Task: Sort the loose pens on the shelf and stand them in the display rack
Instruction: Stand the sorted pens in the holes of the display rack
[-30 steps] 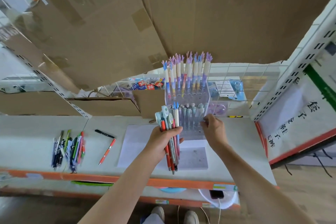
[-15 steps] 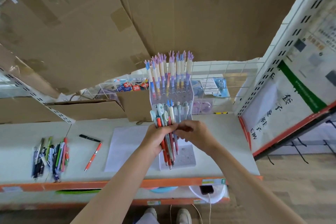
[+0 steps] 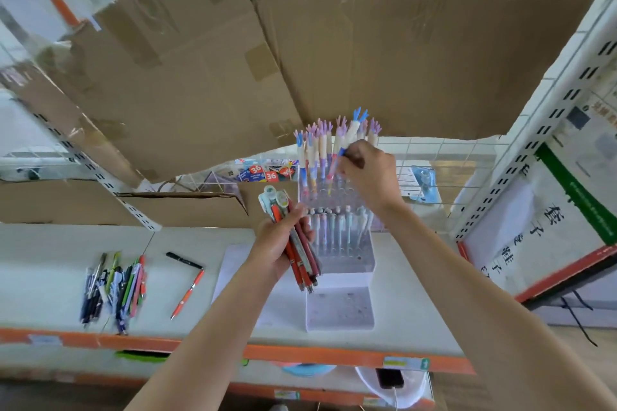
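Cardboard (image 3: 334,60) overhangs the display rack (image 3: 337,210) — bare shelf (image 3: 410,277) right of it.

Both bare forearms reach forward. The left hand (image 3: 280,243) is curled round a bundle of pens (image 3: 297,243), thumb across them. The right hand (image 3: 370,173), raised higher, pinches a pen (image 3: 350,133) at the fingertips.

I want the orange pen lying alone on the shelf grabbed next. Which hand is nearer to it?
Left. The left hand, gripping a bundle of pens, hangs just right of the orange pen. The right hand is farther off, up at the display rack.
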